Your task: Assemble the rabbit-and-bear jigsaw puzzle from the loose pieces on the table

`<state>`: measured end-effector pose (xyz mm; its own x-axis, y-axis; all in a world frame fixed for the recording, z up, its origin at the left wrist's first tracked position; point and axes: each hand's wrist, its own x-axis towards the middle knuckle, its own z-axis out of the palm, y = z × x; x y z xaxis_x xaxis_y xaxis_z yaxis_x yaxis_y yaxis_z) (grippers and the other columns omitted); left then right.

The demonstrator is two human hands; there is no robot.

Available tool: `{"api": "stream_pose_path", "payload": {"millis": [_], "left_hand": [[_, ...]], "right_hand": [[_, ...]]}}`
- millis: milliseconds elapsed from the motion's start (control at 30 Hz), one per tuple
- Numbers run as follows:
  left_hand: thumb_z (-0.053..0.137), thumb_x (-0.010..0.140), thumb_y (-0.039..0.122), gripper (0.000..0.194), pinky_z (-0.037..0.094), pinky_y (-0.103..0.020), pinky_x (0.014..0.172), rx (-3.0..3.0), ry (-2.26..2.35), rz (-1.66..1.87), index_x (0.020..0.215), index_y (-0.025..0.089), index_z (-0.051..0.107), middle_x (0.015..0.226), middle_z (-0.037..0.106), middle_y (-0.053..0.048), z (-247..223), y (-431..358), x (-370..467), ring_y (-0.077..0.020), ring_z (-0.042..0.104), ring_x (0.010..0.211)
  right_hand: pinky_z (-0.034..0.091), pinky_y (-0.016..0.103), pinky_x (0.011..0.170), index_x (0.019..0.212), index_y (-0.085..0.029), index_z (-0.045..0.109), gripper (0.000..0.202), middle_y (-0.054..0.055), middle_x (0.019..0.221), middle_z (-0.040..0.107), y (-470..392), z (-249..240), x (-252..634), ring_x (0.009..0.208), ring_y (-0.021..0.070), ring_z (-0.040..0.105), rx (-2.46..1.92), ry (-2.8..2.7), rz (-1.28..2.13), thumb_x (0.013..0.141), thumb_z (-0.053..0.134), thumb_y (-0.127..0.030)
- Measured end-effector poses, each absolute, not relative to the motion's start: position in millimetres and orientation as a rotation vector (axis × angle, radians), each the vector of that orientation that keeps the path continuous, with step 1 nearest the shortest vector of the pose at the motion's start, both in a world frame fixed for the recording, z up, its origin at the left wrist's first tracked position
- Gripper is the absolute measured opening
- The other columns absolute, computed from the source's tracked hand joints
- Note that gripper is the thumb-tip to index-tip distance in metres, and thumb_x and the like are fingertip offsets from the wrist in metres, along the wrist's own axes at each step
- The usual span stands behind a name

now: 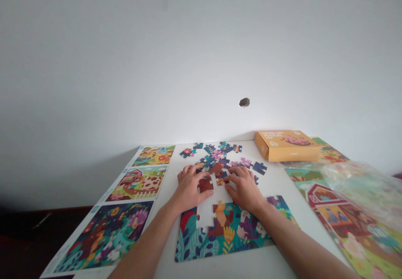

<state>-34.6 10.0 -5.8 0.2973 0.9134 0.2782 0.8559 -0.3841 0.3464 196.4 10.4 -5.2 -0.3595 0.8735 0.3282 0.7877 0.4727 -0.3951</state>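
A partly joined puzzle [220,237] lies on the white table [169,224], with a gap in its upper left part. Above that gap, my left hand [189,189] holds a dark red puzzle piece [205,184] between thumb and fingers. My right hand [243,187] rests to the right, its fingers spread at the edge of the loose pieces. An orange-marked piece [220,182] lies by its fingertips. Loose pieces [216,155] in blue, pink and teal form a pile beyond both hands. My right forearm covers part of the joined puzzle's right side.
On the left lies a sheet with three printed pictures [109,233]. An orange puzzle box [287,147] stands at the back right. Farm-themed puzzles [345,220] and clear plastic wrap [361,187] cover the right side. A white wall [188,61] rises behind the table.
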Motion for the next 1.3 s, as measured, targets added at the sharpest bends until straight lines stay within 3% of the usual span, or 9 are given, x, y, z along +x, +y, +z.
{"api": "stream_pose_path", "payload": {"millis": [267, 433, 533, 767, 1000, 1200, 1300], "left_hand": [[0.077, 0.065, 0.032, 0.038, 0.034, -0.049, 0.100, 2.388, 1.610, 0.719, 0.101, 0.026, 0.066, 0.130, 0.054, -0.006, -2, 7, -32, -0.0327, 0.040, 0.123], [0.070, 0.077, 0.023, 0.028, 0.040, -0.041, 0.096, 2.319, 1.445, 0.907, 0.105, 0.024, 0.066, 0.106, 0.069, -0.004, -3, 9, -28, -0.0246, 0.059, 0.104], [0.059, 0.088, 0.025, 0.022, 0.045, -0.034, 0.092, 2.187, 1.284, 1.014, 0.107, 0.024, 0.067, 0.104, 0.072, -0.004, -6, 11, -25, -0.0197, 0.065, 0.097], [0.043, 0.097, 0.030, 0.032, 0.047, -0.030, 0.094, 2.018, 1.096, 0.990, 0.112, 0.022, 0.070, 0.110, 0.072, -0.005, -4, 7, -23, -0.0188, 0.065, 0.104], [0.045, 0.095, 0.036, 0.037, 0.049, -0.030, 0.085, 1.866, 1.165, 0.991, 0.118, 0.017, 0.067, 0.093, 0.073, -0.006, -1, 7, -26, -0.0222, 0.064, 0.100], [0.049, 0.092, 0.036, 0.033, 0.048, -0.027, 0.076, 1.852, 1.218, 1.032, 0.107, 0.015, 0.070, 0.097, 0.072, -0.007, 0, 7, -26, -0.0200, 0.065, 0.088], [0.052, 0.090, 0.035, 0.029, 0.047, -0.026, 0.074, 1.890, 1.213, 1.028, 0.095, 0.014, 0.072, 0.089, 0.072, -0.006, 6, 6, -27, -0.0187, 0.064, 0.082]], "right_hand": [[0.040, 0.044, 0.094, 0.099, -0.033, 0.071, 0.017, 0.006, 0.115, 0.058, 11, -6, 196, 0.111, 0.0263, 0.048, -1.354, -2.228, 0.230, 0.087, 0.060, -0.027], [0.039, 0.045, 0.094, 0.101, -0.030, 0.071, 0.016, 0.006, 0.114, 0.060, 9, -4, 196, 0.110, 0.0263, 0.049, -1.241, -2.236, 0.256, 0.088, 0.061, -0.030], [0.039, 0.046, 0.094, 0.103, -0.031, 0.070, 0.018, 0.006, 0.116, 0.060, 5, -1, 193, 0.111, 0.0269, 0.048, -1.153, -2.265, 0.302, 0.086, 0.064, -0.034], [0.041, 0.043, 0.091, 0.092, -0.026, 0.068, 0.009, 0.005, 0.114, 0.060, 1, 1, 188, 0.110, 0.0243, 0.048, -1.063, -2.262, 0.399, 0.089, 0.062, -0.032], [0.042, 0.042, 0.089, 0.087, -0.023, 0.064, 0.006, 0.005, 0.113, 0.060, 1, 1, 187, 0.107, 0.0239, 0.049, -1.030, -2.247, 0.438, 0.088, 0.062, -0.028], [0.041, 0.041, 0.090, 0.086, -0.023, 0.065, 0.005, 0.005, 0.111, 0.060, 1, -1, 186, 0.108, 0.0237, 0.049, -1.015, -2.234, 0.467, 0.088, 0.061, -0.025], [0.041, 0.041, 0.090, 0.085, -0.023, 0.066, 0.007, 0.005, 0.110, 0.061, 0, 0, 186, 0.107, 0.0228, 0.049, -0.986, -2.237, 0.488, 0.088, 0.061, -0.027]]}}
